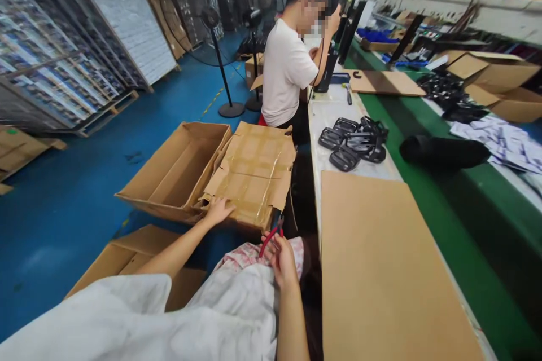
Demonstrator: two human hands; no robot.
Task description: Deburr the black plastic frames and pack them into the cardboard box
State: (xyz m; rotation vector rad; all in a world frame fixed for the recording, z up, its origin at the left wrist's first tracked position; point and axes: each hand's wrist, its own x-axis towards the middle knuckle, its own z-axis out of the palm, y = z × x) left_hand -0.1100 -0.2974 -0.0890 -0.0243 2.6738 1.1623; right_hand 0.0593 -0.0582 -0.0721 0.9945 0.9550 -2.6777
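Note:
My left hand (219,211) lies on the near left edge of a taped cardboard piece (258,163), its fingers spread over the torn border. Red-handled pliers (271,238) are in my right hand (280,254), held just off the near right corner of that cardboard, with the jaws pointing up and away. To the left of the taped cardboard stands an open brown box (169,172). A second open box (135,254) sits lower, partly under my left arm.
A flat cardboard sheet (381,259) covers the near bench at right, with black plastic parts (353,141) beyond it. Another person (288,67) sits ahead by the bench. Fan stands (224,79) are on the blue floor. A black roll (444,151) lies on the green belt.

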